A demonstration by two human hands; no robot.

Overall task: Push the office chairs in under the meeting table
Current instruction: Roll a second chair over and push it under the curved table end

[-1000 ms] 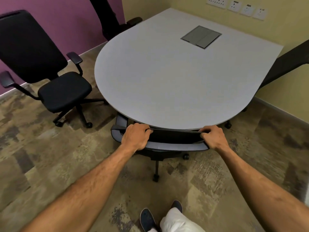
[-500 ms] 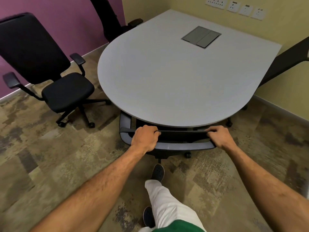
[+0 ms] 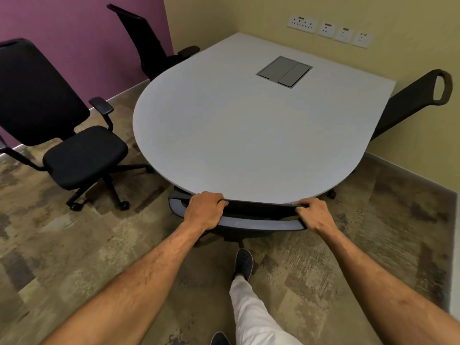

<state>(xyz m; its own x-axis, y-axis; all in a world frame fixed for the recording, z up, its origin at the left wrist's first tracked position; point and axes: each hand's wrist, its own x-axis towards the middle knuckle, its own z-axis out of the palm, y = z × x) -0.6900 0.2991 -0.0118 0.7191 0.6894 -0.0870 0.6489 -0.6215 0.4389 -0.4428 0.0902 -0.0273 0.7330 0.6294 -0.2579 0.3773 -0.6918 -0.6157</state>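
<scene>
The grey meeting table with a rounded near end fills the middle of the view. A black office chair sits tucked under its near edge; only the top of the backrest and part of the base show. My left hand and my right hand both grip the top of that backrest, one at each end. A second black chair stands away from the table at the left, facing right. A third chair stands at the far left corner, and a fourth leans at the right side.
A purple wall is at the left and a yellow wall with several sockets at the back. A cable hatch is set into the tabletop. My foot is forward on the patterned carpet.
The chair I hold has slid further under the table. I have stepped forward with one foot, and the view has moved closer to the table.
</scene>
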